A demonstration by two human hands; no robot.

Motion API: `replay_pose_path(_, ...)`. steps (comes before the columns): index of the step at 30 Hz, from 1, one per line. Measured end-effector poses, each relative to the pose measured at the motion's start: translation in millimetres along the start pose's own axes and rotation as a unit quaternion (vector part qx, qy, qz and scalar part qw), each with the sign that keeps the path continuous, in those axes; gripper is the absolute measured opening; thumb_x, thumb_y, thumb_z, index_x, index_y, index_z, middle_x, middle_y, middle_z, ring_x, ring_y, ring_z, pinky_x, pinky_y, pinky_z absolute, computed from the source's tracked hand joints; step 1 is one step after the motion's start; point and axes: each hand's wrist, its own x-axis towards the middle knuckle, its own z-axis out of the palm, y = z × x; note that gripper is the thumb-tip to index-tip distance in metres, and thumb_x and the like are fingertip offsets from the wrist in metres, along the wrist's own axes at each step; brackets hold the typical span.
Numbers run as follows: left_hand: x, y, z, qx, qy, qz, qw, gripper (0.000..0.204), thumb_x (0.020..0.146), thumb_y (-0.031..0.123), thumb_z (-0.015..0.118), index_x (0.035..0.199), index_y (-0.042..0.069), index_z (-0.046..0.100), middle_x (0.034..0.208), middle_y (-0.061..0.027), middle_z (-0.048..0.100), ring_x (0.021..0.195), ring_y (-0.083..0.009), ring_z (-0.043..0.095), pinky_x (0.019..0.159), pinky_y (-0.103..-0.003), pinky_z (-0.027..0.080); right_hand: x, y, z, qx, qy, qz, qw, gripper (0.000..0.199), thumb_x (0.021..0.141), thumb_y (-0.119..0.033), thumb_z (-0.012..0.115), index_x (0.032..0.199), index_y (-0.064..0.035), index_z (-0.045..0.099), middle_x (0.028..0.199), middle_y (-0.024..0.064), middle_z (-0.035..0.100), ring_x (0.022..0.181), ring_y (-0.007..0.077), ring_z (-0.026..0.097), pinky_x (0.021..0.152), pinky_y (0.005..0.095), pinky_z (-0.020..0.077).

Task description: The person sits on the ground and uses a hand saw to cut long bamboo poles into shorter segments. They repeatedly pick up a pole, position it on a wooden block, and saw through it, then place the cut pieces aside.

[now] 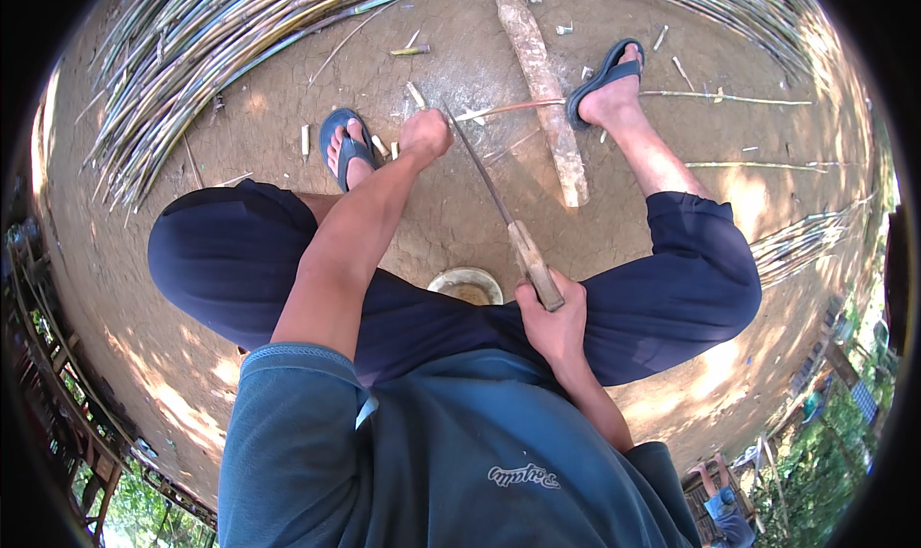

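Blue shirt (451, 433), left hand (427, 136) well forward, right hand (558, 320) around wooden handle (531, 258).

The long blade (487, 182) is dark grey, its wooden handle (530, 255) pale tan with darker blotches. Mottled grey-brown and whitish marks cover the log (547, 97), upper centre. Canes (173, 78), upper left, mix green, yellow and tan. Trousers (230, 260) are navy; the shirt (432, 433), lower centre, teal-blue with pale lettering.

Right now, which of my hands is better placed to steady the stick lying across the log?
Probably your left hand: it is near one end of the stick on the log, while your right hand, farther back, grips the knife.
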Motion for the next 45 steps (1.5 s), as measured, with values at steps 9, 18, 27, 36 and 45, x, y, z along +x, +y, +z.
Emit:
replay_pose_path(9, 0.3, 4.2, -2.0, -0.006, -0.004, -0.002, 1.000, 0.026, 0.083, 0.017, 0.058, 0.099, 0.002, 0.073, 0.107, -0.0217, 0.069, 0.103, -0.0371, 0.066, 0.090, -0.044, 0.053, 18.2, 5.2, 8.0, 0.020, 0.001, -0.021, 1.000, 0.017, 0.080, -0.011, 0.064, 0.071, 0.0020, 0.056, 0.053, 0.0094, 0.047, 0.052, 0.0098, 0.046, 0.050, 0.0332, 0.0402)
replay_pose_path(18, -4.4, 11.4, -6.6, 0.006, 0.000, -0.017, 1.000, 0.028, 0.084, 0.017, 0.057, 0.102, 0.000, 0.070, 0.105, -0.0223, 0.069, 0.102, -0.0375, 0.067, 0.089, -0.045, 0.054, 53.7, 9.9, 19.8, 0.047, -0.022, -0.013, 0.999, 0.014, 0.079, -0.010, 0.065, 0.073, 0.0014, 0.059, 0.054, 0.0083, 0.050, 0.053, 0.0092, 0.047, 0.052, 0.0329, 0.0420)
replay_pose_path(27, -13.1, 13.8, -10.3, 0.008, 0.005, -0.022, 1.000, 0.025, 0.081, 0.016, 0.061, 0.098, 0.001, 0.072, 0.104, -0.0218, 0.070, 0.100, -0.0365, 0.068, 0.088, -0.043, 0.054, 15.7, 16.8, 6.5, 0.028, -0.012, -0.001, 1.000, 0.020, 0.080, -0.016, 0.065, 0.072, 0.0012, 0.058, 0.055, 0.0099, 0.052, 0.051, 0.0125, 0.048, 0.052, 0.0361, 0.0426)
replay_pose_path(36, -1.6, 13.7, -9.2, 0.004, 0.009, -0.028, 1.000, 0.025, 0.081, 0.016, 0.063, 0.099, 0.002, 0.072, 0.105, -0.0216, 0.070, 0.102, -0.0354, 0.067, 0.089, -0.043, 0.054, 2.0, 11.3, -8.2, 0.051, 0.005, 0.010, 0.999, 0.016, 0.079, -0.012, 0.066, 0.074, 0.0022, 0.060, 0.054, 0.0108, 0.053, 0.054, 0.0095, 0.052, 0.053, 0.0326, 0.0446)
replay_pose_path(45, 0.0, 7.9, -2.4, -0.012, 0.009, -0.024, 1.000, 0.027, 0.081, 0.016, 0.061, 0.100, 0.001, 0.072, 0.107, -0.0228, 0.069, 0.105, -0.0377, 0.066, 0.092, -0.045, 0.053, 64.9, 10.1, 32.5, 0.049, -0.015, -0.027, 0.998, 0.018, 0.080, -0.013, 0.065, 0.071, 0.0003, 0.057, 0.054, 0.0066, 0.049, 0.051, 0.0101, 0.045, 0.050, 0.0333, 0.0399)
